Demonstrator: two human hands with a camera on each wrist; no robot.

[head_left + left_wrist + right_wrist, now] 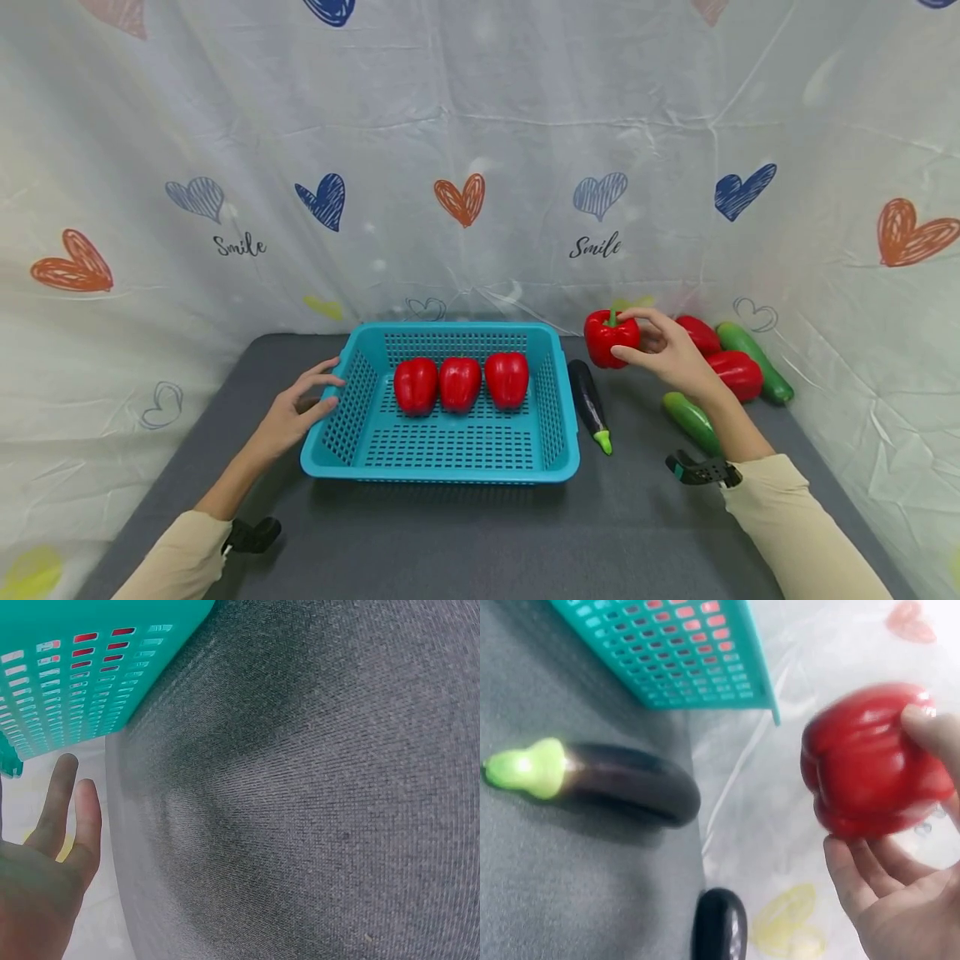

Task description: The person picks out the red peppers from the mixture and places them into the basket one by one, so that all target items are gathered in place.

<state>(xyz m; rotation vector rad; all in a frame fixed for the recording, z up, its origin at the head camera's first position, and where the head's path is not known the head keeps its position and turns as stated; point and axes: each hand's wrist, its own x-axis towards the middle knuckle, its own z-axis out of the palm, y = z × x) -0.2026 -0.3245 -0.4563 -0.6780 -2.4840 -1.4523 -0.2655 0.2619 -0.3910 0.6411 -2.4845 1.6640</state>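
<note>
My right hand (671, 350) holds a red bell pepper (606, 340) with a green stem, raised at the right of the blue-green plastic basket (442, 477). In the right wrist view, thumb and fingers pinch that bell pepper (874, 769) from opposite sides. Inside the basket, three red bell peppers (460, 385) lie in a row. My left hand (288, 417) is at the basket's left rim, fingers extended; whether they all touch it cannot be told. The left wrist view shows two of its fingers (88, 817) by the basket's perforated wall (82, 682).
A dark purple eggplant (587, 400) lies just right of the basket. Another dark eggplant (720, 926) shows in the right wrist view. Red bell peppers (735, 374) and long green vegetables (753, 362) lie at the grey table's right side. A heart-print curtain (465, 275) hangs behind.
</note>
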